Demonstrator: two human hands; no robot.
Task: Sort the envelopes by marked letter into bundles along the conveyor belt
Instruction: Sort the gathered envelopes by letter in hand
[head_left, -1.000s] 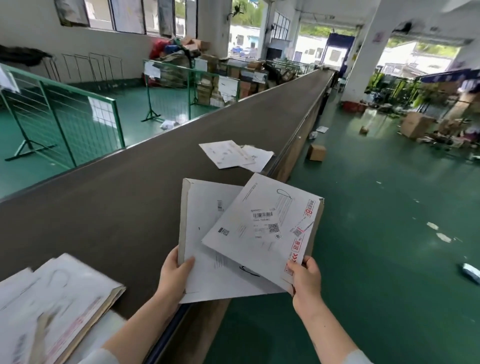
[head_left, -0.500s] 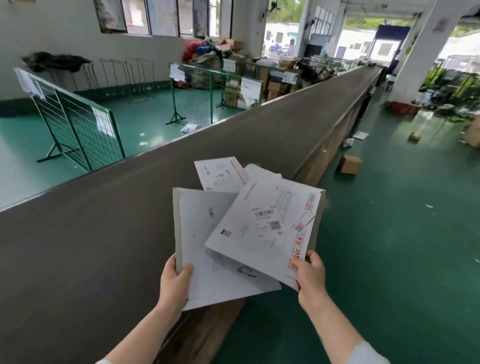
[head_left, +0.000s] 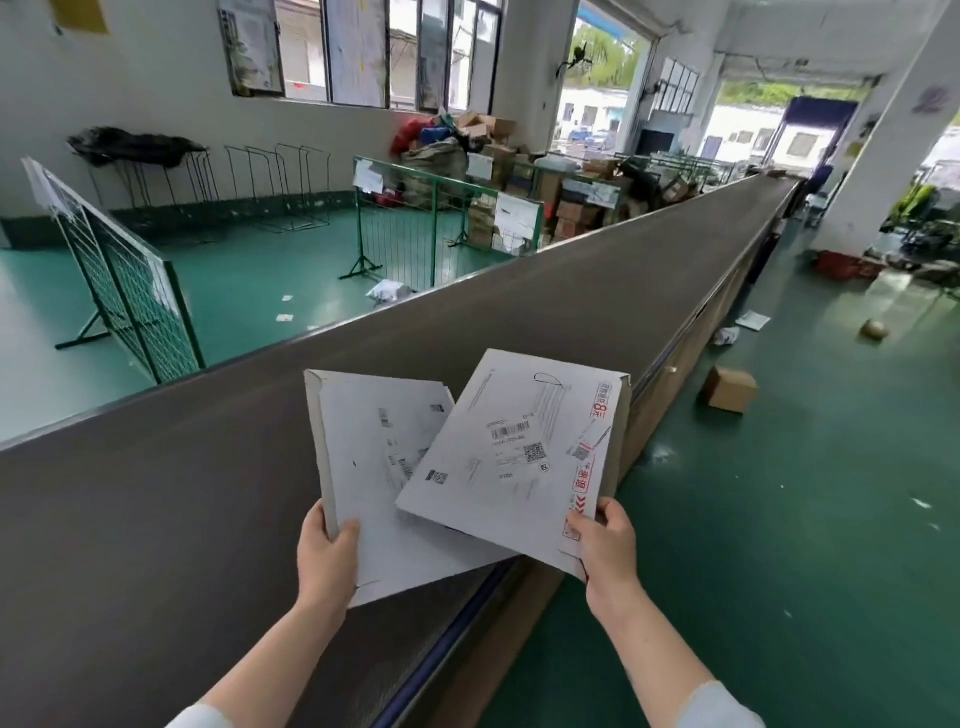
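Above the near edge of the long matte grey conveyor belt, the left hand pinches a flat white cardboard envelope and the right hand, fingers curled, grips an overlapping red-printed envelope, with a brown carton on the glossy green floor beyond.
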